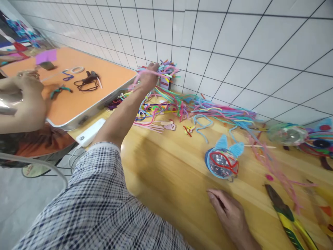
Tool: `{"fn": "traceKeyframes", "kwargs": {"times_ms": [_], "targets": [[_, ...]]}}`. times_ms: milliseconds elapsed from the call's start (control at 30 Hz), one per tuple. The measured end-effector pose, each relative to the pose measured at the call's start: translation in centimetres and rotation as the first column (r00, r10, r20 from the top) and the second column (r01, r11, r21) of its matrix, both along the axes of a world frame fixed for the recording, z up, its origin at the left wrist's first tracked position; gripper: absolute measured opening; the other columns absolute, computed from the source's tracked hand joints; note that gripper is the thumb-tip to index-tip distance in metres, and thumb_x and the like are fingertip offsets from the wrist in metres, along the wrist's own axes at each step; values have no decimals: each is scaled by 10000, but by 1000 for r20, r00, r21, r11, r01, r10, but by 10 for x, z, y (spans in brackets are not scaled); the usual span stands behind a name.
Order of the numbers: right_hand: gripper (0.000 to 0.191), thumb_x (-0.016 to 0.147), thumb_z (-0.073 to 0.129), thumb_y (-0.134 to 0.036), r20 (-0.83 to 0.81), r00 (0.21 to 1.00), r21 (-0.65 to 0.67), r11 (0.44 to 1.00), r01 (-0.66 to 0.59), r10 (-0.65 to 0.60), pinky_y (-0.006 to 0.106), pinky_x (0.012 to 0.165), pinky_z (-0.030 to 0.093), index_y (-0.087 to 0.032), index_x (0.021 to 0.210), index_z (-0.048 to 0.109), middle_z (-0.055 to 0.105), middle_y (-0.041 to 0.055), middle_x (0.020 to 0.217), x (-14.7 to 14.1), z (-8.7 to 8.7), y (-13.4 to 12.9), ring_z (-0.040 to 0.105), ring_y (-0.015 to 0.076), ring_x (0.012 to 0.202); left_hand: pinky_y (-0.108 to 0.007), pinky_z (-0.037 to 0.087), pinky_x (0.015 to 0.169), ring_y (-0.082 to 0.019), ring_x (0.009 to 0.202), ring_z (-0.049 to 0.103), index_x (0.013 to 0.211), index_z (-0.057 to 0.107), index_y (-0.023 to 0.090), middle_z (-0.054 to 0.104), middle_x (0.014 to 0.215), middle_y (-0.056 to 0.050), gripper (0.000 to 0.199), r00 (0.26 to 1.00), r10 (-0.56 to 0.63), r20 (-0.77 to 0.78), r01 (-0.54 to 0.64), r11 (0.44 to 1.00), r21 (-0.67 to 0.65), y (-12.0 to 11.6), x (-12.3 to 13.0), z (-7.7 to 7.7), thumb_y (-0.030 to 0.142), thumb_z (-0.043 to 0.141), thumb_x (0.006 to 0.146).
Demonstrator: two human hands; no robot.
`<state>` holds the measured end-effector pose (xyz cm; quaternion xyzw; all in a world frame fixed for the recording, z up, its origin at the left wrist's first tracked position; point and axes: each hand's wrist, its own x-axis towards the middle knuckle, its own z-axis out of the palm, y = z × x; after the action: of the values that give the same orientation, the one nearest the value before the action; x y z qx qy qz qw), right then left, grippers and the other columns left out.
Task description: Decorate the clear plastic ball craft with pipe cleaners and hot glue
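Observation:
My left hand (150, 74) reaches far forward to a bunch of colourful pipe cleaners (169, 66) standing by the wall. Pink stems cross over it, its fingers are largely hidden, and I cannot tell whether it grips any. Loosely curled, my right hand (230, 217) rests on the wooden table (166, 194) with nothing visible in it. Just beyond it sits a round clear ornament (222, 163) with blue pipe-cleaner ears, a blue rim and a red looped stem. Pliers with yellow-green handles (288, 218) lie to its right.
Loose pipe cleaners (223, 111) spread along the tiled wall (208, 41). Another clear decorated ornament (288, 133) stands at right. A white power bank-like box (91, 132) lies at left. On the orange table (104, 66) are a glue gun (90, 78), tape (77, 69) and another person's hands (28, 83).

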<state>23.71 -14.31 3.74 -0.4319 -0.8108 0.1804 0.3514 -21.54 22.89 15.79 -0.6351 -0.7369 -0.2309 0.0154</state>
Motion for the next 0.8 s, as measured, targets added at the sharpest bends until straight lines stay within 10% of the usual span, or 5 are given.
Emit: {"fn": "traceKeyframes", "kwargs": {"times_ms": [200,567,800], "targets": [[296,1176,590,-395,-4,1000,-14,1000,6,-6,177,664,651,-260,1014,798,857,-16,823,2,-3,1,833,135,674,-527,490,1076,-346,1269,630,1620,616,334,713,1475,-82,485,1000,21,13,-21,999,-43,8,4,-2,274,515,1150],[398,1186,557,-487,31,999,-61,998,19,-17,168,672,658,-256,988,815,862,-7,810,5,-5,2,833,139,657,-424,542,1077,-379,1327,723,1408,747,217,728,1402,-185,359,997,-67,-29,64,992,-112,-4,57,-90,289,720,1057],[410,1168,582,-505,54,997,-104,993,51,-46,182,703,680,-258,972,843,874,11,818,6,-5,1,841,154,664,-472,533,1161,-378,1441,635,1544,697,262,668,1554,-174,456,997,-72,-10,71,993,-90,-5,58,-115,248,547,1113]]}}
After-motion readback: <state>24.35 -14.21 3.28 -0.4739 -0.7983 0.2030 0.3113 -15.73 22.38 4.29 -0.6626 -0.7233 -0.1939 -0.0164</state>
